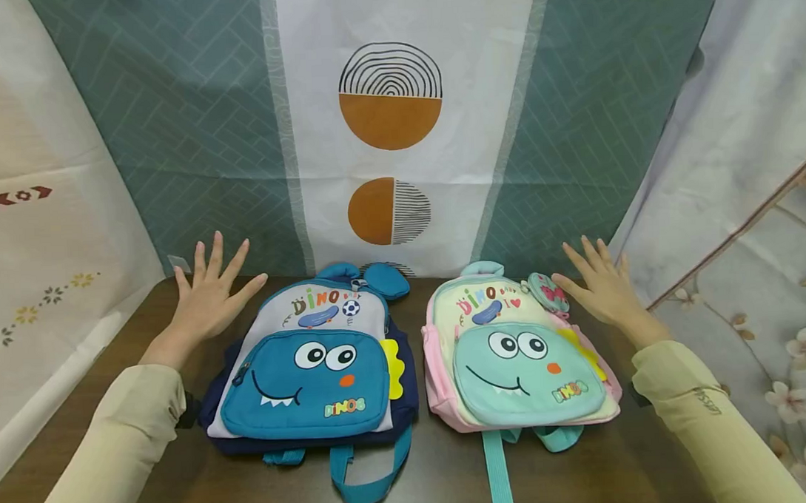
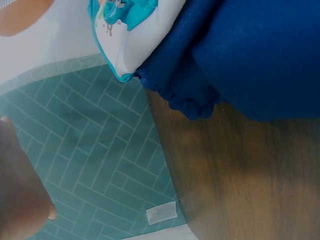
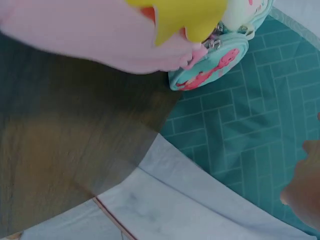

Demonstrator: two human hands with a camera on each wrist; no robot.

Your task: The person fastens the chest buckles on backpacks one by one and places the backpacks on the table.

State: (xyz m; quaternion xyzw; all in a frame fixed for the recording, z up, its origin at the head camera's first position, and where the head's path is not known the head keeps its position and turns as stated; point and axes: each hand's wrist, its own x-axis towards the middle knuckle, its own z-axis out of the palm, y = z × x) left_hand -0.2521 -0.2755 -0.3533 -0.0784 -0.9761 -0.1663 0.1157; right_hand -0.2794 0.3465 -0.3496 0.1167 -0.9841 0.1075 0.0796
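Observation:
Two small dinosaur backpacks lie side by side, fronts up. The blue backpack (image 1: 307, 381) on the left has a white upper panel, a yellow frill and a round blue pouch (image 1: 386, 280) at its top. On the right, the pink and mint backpack (image 1: 530, 369) carries a small round pouch (image 1: 548, 292) with a pink pattern. My left hand (image 1: 208, 299) is spread with straight fingers beside the blue backpack's upper left, holding nothing. Fingers fanned out, my right hand (image 1: 604, 285) is empty near the mint backpack's round pouch. Each wrist view catches part of its hand at the edge.
Both backpacks rest on a dark brown wooden table (image 1: 444, 479), straps trailing toward the front edge. Behind stands a green and white patterned cloth (image 1: 400, 163). Floral cloth (image 1: 765, 305) hangs at the right, pale cloth (image 1: 36, 242) at the left.

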